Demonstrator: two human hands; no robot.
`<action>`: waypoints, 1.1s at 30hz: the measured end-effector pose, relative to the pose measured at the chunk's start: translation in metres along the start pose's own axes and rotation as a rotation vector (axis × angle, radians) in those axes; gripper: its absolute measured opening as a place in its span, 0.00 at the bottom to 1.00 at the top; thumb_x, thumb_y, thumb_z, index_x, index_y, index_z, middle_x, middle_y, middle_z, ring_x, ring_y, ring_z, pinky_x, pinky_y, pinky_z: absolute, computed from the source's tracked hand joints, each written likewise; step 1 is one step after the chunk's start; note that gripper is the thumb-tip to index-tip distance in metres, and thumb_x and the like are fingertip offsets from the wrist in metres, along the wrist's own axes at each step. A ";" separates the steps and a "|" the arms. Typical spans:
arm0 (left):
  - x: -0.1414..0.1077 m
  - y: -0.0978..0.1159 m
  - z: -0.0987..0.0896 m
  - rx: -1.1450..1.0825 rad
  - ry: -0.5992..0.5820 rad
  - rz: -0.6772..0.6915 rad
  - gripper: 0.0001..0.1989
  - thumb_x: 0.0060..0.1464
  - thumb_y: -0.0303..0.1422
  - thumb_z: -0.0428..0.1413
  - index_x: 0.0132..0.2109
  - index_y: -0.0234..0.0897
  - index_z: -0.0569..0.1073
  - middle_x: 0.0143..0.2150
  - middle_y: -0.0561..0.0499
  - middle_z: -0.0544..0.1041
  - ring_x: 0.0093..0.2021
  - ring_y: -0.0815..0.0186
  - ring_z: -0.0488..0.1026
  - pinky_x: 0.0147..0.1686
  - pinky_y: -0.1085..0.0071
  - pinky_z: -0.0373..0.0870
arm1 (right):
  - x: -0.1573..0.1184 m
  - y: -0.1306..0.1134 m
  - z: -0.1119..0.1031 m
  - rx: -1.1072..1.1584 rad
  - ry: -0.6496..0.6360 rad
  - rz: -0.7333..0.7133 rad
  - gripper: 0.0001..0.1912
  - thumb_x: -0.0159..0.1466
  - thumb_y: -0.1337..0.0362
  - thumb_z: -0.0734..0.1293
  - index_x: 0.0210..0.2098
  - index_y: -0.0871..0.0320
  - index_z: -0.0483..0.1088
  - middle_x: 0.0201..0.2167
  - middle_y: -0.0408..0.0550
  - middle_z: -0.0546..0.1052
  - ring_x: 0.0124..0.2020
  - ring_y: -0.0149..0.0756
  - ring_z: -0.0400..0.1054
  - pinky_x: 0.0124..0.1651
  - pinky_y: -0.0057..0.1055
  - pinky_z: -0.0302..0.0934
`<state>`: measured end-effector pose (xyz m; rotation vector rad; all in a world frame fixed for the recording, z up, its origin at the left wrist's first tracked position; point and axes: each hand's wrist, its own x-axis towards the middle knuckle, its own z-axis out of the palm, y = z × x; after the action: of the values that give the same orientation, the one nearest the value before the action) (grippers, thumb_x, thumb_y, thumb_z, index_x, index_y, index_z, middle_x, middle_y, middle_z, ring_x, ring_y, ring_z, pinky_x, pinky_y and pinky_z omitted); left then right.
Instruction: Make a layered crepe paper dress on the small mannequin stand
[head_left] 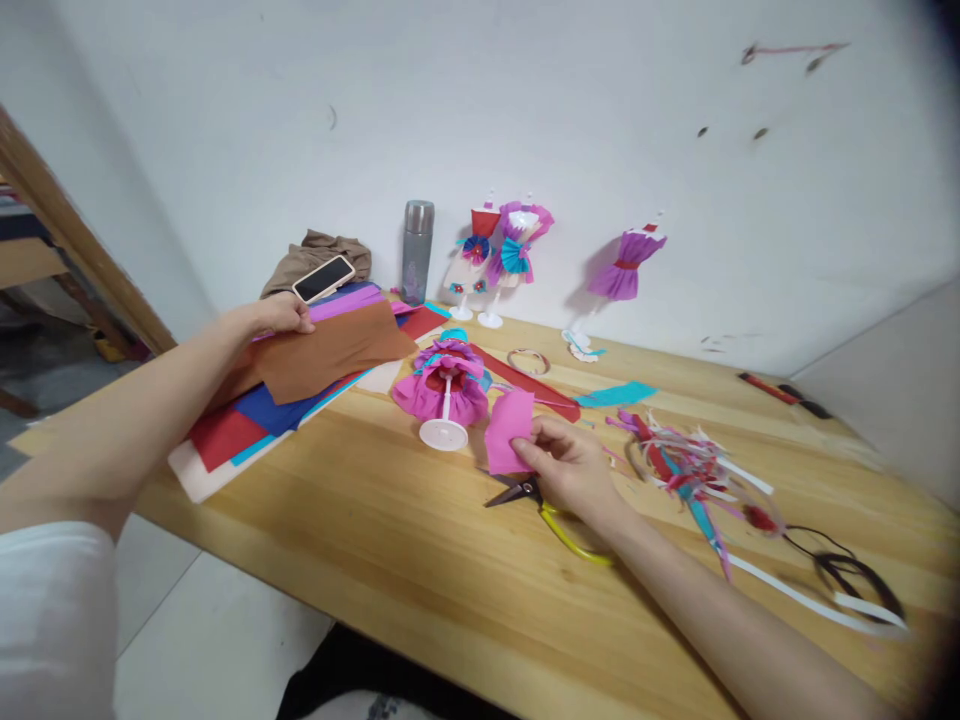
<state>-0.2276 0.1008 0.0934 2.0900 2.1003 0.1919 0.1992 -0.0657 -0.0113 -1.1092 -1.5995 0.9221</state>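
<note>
My left hand (283,314) is closed on the edge of a brown crepe paper sheet (337,350), lifted over a pile of coloured paper (225,435) at the left. Between thumb and fingers, my right hand (574,465) pinches a small pink paper piece (508,432). Just under that hand lie scissors (574,535) with yellow handles, partly covered by it. A small dress form (444,390) in a pink ruffled skirt and turquoise top lies tipped over in the middle, its round white base toward me.
Against the wall stand three dressed miniature forms, one in a purple dress (626,265), and a grey bottle (417,255). A phone (324,279) rests by a brown cloth (330,248). Paper scraps (690,465), a tape ring (529,361) and black cord (855,575) lie rightward.
</note>
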 end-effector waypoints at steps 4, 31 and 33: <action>0.003 -0.002 -0.007 0.159 0.051 -0.051 0.08 0.51 0.33 0.56 0.34 0.32 0.76 0.35 0.45 0.78 0.36 0.63 0.72 0.34 0.71 0.66 | -0.004 -0.010 0.003 -0.032 -0.040 0.002 0.14 0.60 0.56 0.69 0.23 0.56 0.66 0.21 0.40 0.65 0.24 0.30 0.58 0.28 0.29 0.53; -0.047 0.019 0.053 0.403 0.076 0.165 0.16 0.62 0.34 0.47 0.42 0.30 0.77 0.48 0.30 0.78 0.51 0.45 0.74 0.45 0.57 0.67 | -0.009 -0.013 0.008 -0.106 -0.116 0.043 0.20 0.60 0.52 0.70 0.21 0.55 0.62 0.20 0.40 0.63 0.23 0.29 0.55 0.25 0.28 0.50; -0.044 0.017 0.050 0.387 0.095 0.151 0.17 0.62 0.34 0.46 0.41 0.29 0.77 0.46 0.31 0.79 0.47 0.48 0.75 0.43 0.58 0.66 | -0.009 -0.014 0.008 -0.133 -0.114 0.019 0.19 0.60 0.53 0.70 0.21 0.55 0.62 0.19 0.40 0.63 0.23 0.29 0.55 0.25 0.28 0.50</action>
<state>-0.2007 0.0550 0.0496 2.5048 2.1744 -0.1102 0.1898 -0.0790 -0.0026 -1.1837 -1.7673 0.9161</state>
